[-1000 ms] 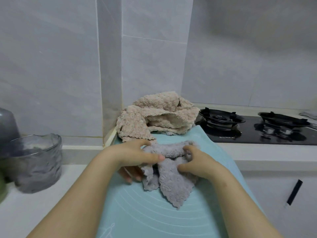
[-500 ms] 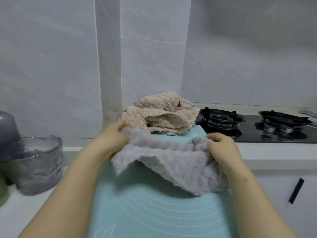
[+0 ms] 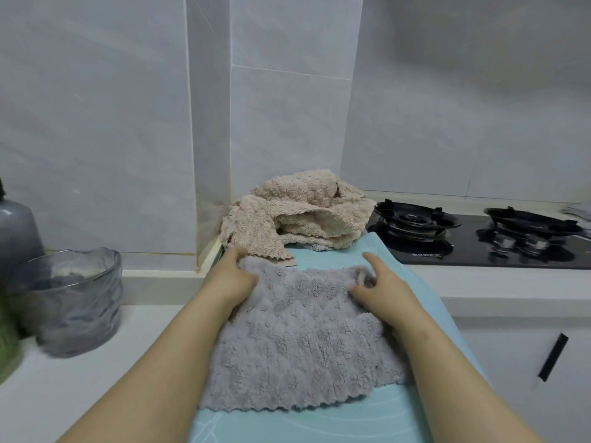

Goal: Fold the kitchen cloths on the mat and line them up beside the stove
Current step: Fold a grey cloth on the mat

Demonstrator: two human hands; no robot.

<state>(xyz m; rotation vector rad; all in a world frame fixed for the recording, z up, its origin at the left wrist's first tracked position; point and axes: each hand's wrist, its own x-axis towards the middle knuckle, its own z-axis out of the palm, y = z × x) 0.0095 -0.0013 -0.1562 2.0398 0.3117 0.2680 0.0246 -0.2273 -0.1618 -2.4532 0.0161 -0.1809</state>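
A fluffy grey cloth (image 3: 297, 343) lies spread flat on the pale blue mat (image 3: 377, 420). My left hand (image 3: 232, 276) grips its far left corner. My right hand (image 3: 379, 289) pinches the far right corner, index finger pointing outward. Behind the grey cloth, a crumpled beige cloth (image 3: 297, 212) is heaped at the mat's far end, against the wall corner. The black gas stove (image 3: 479, 238) sits to the right of the mat's far end.
A ribbed glass bowl (image 3: 73, 298) stands on the white counter at the left, with a grey bottle (image 3: 16, 228) behind it. A white cabinet front with a black handle (image 3: 553, 356) is at the lower right. Tiled walls close the back.
The grey cloth was a bunched lump a second ago. Both hands lifted and stretched it wide, then laid it flat on the mat, still holding its far corners.
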